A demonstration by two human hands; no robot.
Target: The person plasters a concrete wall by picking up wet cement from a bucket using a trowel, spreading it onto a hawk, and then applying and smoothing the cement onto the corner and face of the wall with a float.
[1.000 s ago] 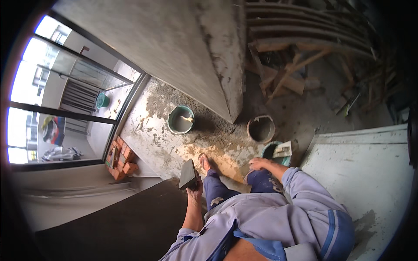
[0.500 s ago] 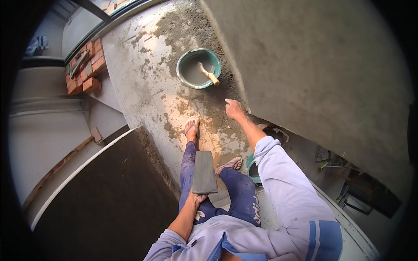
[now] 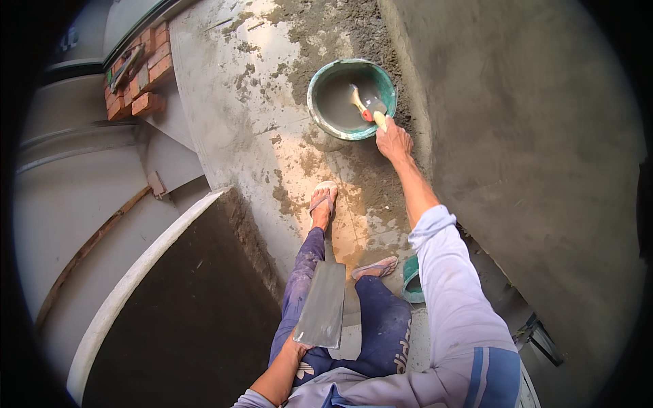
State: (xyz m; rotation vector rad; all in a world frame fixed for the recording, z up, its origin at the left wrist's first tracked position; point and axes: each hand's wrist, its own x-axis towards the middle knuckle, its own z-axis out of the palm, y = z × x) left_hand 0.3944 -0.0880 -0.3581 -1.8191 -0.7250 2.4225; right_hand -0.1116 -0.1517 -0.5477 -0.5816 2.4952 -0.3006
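Note:
My right hand (image 3: 394,141) reaches to the near right rim of a round green bucket (image 3: 315,117), which holds grey, watery liquid. Its fingers are closed on a pale-handled tool (image 3: 380,121); I cannot make out the tool's head. Beside it, a cream tool with a red end (image 3: 360,104) leans in the liquid. Low in front of my body, my left hand (image 3: 294,347) grips a plastering float (image 3: 321,306) from beneath. The float's long, flat grey face is turned up, and its handle is hidden, as are most of my left fingers.
A grey plastered surface (image 3: 530,136) fills the right side. Red bricks (image 3: 149,75) are stacked at the far left. Wet mortar (image 3: 326,30) is splattered over the floor. A second green bucket (image 3: 413,279) stands by my right foot, and a dark pale-edged panel (image 3: 183,306) lies at left.
My right hand has moved from pointing beside the bucket to gripping a pale handle at its rim. The float has come lower, nearer my body, and the view has shifted.

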